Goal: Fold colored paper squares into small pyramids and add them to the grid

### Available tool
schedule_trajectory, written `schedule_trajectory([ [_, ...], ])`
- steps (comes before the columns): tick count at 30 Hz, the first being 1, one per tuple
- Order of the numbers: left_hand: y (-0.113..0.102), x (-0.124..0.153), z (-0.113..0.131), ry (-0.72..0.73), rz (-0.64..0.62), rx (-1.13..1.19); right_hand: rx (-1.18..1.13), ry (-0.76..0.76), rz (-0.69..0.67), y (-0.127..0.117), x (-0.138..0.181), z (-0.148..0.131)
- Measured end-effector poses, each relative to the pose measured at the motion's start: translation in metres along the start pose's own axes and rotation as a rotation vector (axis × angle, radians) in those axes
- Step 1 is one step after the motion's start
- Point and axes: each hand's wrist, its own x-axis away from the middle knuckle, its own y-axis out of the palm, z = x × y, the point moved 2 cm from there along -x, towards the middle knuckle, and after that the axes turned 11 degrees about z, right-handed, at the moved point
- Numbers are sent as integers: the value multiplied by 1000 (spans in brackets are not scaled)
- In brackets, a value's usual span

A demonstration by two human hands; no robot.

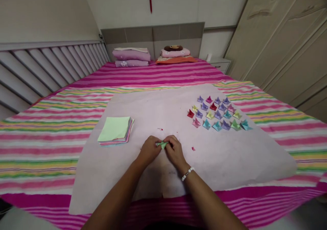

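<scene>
Between my two hands is a small green folded paper (162, 144), pinched from both sides over the pale sheet (163, 107). My left hand (150, 149) grips its left end with closed fingers. On the other side, my right hand (174, 150) closes on its right end, a white bead bracelet on the wrist. Left of my hands lies a stack of square coloured paper (114, 129), light green on top. To the right sit several folded paper boats (217, 115) in rows, in purple, red, pink, yellow, blue and green.
Just beyond my hands is a small red-tipped pin-like object (160, 129). A tiny red scrap (193, 149) lies to their right. The striped bedspread (46, 138) surrounds the sheet. Folded bedding (131, 56) is at the headboard, a metal railing (51, 66) at left.
</scene>
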Motion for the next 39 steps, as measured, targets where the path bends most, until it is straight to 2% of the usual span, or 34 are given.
schedule_trajectory([
  [9,1,3,-6,50,3,50,41,-19,-25,0,0,-2],
  [20,0,6,3,-40,-30,-4,122,-27,-58,4,1,-1],
  [28,-5,5,16,-132,-49,-179,104,-45,-52,6,2,5],
  [39,-10,4,34,-56,-120,-423,118,-58,-40,8,3,2],
])
